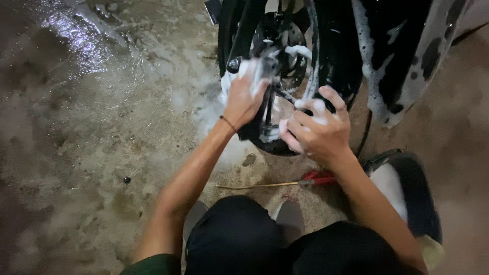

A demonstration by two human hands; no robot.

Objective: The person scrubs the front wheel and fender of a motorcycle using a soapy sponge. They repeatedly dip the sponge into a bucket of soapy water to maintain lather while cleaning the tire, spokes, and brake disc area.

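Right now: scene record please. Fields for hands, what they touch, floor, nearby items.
left hand: soapy, pressed on the wheel hub
right hand: soapy, fingers curled on the tyre
wheel: black, spoked, foam on it, brake disc visible
bodywork: black panel, streaked with foam
floor: wet concrete, suds near the wheel
tool: red-handled, thin shaft, lying on the floor under the right forearm
wristband: thin, dark, on left wrist
cloth or sponge: cannot tell
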